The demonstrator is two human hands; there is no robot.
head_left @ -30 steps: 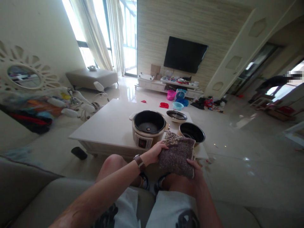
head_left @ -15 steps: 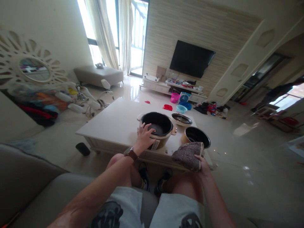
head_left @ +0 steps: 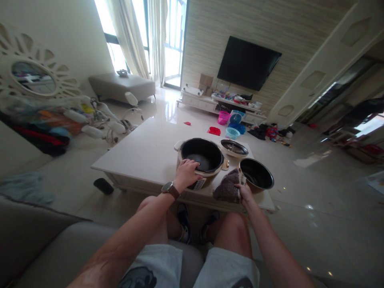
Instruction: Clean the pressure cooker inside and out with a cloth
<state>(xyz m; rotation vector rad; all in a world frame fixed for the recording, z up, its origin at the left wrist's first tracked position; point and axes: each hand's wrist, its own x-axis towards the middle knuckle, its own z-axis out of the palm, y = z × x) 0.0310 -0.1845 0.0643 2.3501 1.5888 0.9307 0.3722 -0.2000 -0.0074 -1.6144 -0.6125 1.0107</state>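
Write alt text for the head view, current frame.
Seated person's left hand rests on the near rim of an open electric cooker on a low white table, while the right hand holds a brownish cloth beside it. A dark pot stands right of the cloth, a lid behind.

Wall: black television [head_left: 248, 63] above a cluttered low stand [head_left: 207, 105].
Floor: pink basket [head_left: 223, 117], teal basket [head_left: 232, 133]; a dark object [head_left: 102, 186], perhaps a slipper.
Left: sunburst mirror [head_left: 31, 78], grey bench [head_left: 121, 86] by the curtained window [head_left: 132, 36].

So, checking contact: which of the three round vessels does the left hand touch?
The cream cooker, left hand on its rim; the black pot and lid lie to its right.
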